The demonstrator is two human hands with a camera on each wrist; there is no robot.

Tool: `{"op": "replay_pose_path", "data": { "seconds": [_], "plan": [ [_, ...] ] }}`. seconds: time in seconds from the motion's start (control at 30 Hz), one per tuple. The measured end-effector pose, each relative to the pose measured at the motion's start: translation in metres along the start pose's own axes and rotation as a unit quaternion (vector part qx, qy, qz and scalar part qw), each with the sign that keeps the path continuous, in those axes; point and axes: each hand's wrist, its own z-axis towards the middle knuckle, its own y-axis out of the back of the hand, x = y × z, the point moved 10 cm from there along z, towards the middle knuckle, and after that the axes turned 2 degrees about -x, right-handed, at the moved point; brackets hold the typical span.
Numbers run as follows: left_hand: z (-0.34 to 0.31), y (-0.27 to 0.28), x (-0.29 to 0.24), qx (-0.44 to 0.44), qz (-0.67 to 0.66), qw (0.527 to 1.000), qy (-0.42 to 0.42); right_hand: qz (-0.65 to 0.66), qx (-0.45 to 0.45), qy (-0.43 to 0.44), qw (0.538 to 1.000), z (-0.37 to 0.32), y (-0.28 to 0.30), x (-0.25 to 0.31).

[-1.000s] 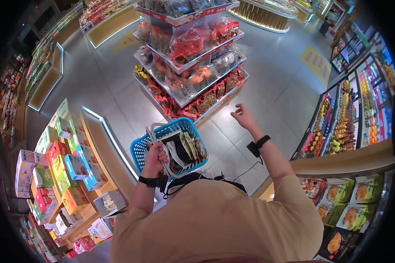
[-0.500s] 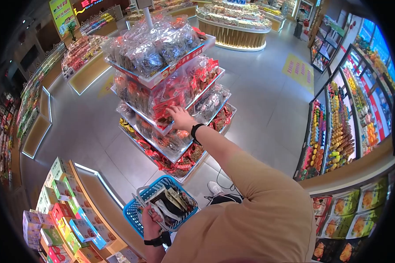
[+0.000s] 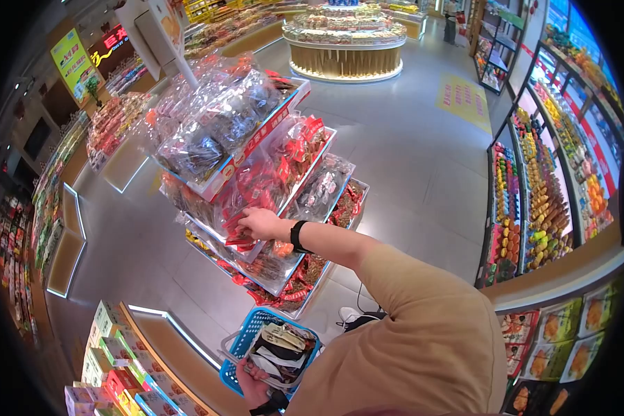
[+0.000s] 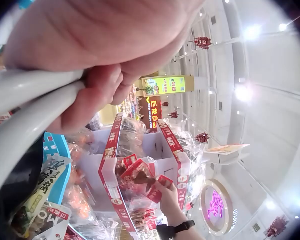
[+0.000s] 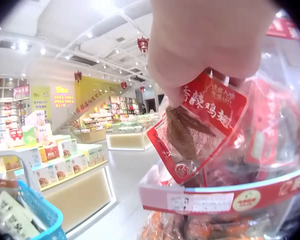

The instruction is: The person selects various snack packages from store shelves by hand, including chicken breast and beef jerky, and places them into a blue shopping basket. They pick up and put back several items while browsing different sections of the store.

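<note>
My right hand (image 3: 255,223) reaches onto the second tier of a tiered snack stand (image 3: 256,149) and pinches a red snack packet (image 5: 200,127) among the red packets (image 3: 239,227) there. In the left wrist view the same right hand (image 4: 169,197) holds the red packet (image 4: 145,177) over the shelf. My left hand (image 3: 255,380) grips the grey handles (image 4: 25,107) of a blue shopping basket (image 3: 246,341) low at my side. The basket holds several snack bags (image 3: 279,345).
The stand's tiers are piled with clear and red bags. A low counter of coloured boxes (image 3: 114,378) runs at the lower left. Shelves of sweets (image 3: 544,201) line the right. A round display island (image 3: 345,38) stands far ahead across grey floor (image 3: 409,152).
My right arm swung from open air onto the stand's second tier and took hold of a red packet. The view rose, and the basket dropped lower in frame.
</note>
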Motion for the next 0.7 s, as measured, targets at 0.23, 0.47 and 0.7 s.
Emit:
{"op": "replay_pose_path", "data": {
  "seconds": [0.23, 0.47, 0.7],
  "plan": [
    [0.010, -0.046, -0.001, 0.026, 0.033, 0.999, 0.024, 0.240, 0.010, -0.077, 0.968, -0.064, 0.043, 0.012],
    [0.027, -0.077, 0.001, 0.085, 0.048, 0.994, 0.052, 0.299, 0.125, -0.188, 0.927, -0.174, 0.012, 0.016],
    [0.011, -0.102, -0.002, 0.090, 0.050, 0.992, 0.073, 0.465, 0.125, -0.311, 0.820, -0.218, -0.041, 0.054]
  ]
}}
